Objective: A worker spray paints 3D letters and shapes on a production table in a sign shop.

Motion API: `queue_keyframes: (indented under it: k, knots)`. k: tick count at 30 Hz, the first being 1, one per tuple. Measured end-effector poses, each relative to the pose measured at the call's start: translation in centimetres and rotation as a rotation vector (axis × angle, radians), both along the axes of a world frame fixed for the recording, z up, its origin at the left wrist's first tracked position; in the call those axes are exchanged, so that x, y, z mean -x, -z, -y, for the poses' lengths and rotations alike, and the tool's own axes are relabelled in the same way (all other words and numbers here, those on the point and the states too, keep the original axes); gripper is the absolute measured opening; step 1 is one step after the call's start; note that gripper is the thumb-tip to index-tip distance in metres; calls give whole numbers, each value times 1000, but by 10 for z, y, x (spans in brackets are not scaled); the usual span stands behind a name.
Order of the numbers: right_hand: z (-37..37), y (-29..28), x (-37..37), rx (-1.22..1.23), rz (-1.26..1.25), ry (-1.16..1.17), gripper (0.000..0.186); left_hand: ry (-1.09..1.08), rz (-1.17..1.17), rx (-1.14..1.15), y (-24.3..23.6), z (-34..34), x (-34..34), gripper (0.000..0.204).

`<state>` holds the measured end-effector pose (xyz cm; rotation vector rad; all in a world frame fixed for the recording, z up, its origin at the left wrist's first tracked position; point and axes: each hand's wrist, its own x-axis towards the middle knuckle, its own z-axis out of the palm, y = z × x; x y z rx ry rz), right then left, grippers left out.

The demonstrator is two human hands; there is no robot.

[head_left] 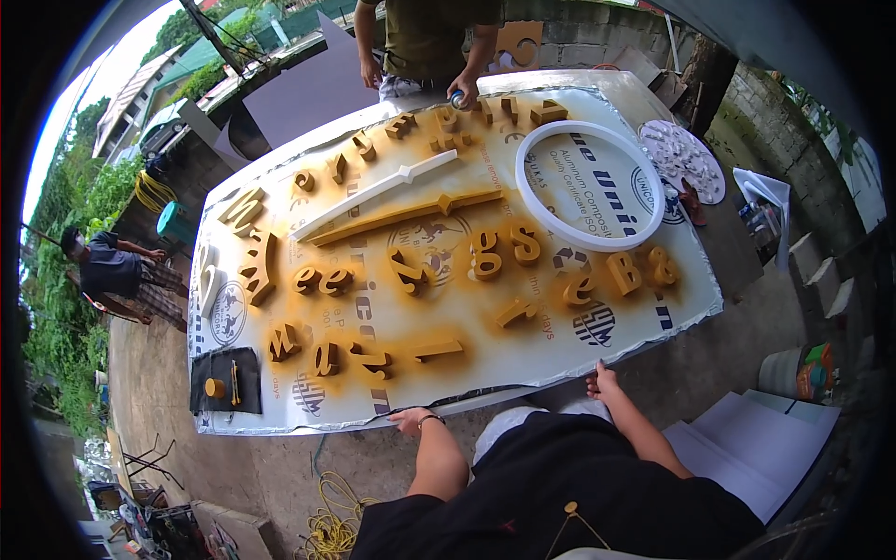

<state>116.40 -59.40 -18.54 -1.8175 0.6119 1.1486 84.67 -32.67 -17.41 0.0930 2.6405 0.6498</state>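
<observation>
A large printed board [674,289] with foil-trimmed edges lies raised in front of me. Both my left hand [411,420] and my right hand [600,379] grip its near edge. On it are several gold-sprayed cut-out letters [485,250] ringed by overspray, a long gold bar [373,222], a long white bar [364,199], a white ring [530,205] and a white cut-out piece [209,275]. A dark square [207,398] at the left corner holds a small gold cylinder [214,388] and thin gold pieces [235,383].
A co-worker [420,42] across the board holds a spray can [456,99]. Another person [117,275] stands at left. A round tray [695,154] of small pieces, white sheets [737,448], buckets [784,371], a yellow hose [327,518] and block walls [761,121] surround the board.
</observation>
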Motion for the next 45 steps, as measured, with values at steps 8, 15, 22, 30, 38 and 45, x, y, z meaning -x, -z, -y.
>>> queue_keyframes:
  k: [8, 15, 22, 30, 38, 45]
  knots:
    - [0, 2, 0, -10, -16, -18, 38, -4, 23, -38, 4, -2, -1, 65]
    - [-1, 0, 0, -13, -25, -2, 39, 6, -43, -75, 20, -3, 5, 65]
    - [0, 5, 0, 28, -20, 8, 40, -2, -31, -82, 16, -3, 4, 64]
    - [0, 11, 1, -15, -64, 15, 41, -6, -54, -72, 20, -5, 6, 65]
    - [0, 11, 0, -24, -61, 17, 41, -26, -28, -66, 24, -4, 7, 65]
    - [0, 12, 1, -23, -62, 12, 40, 3, -86, -85, 29, -5, 8, 64]
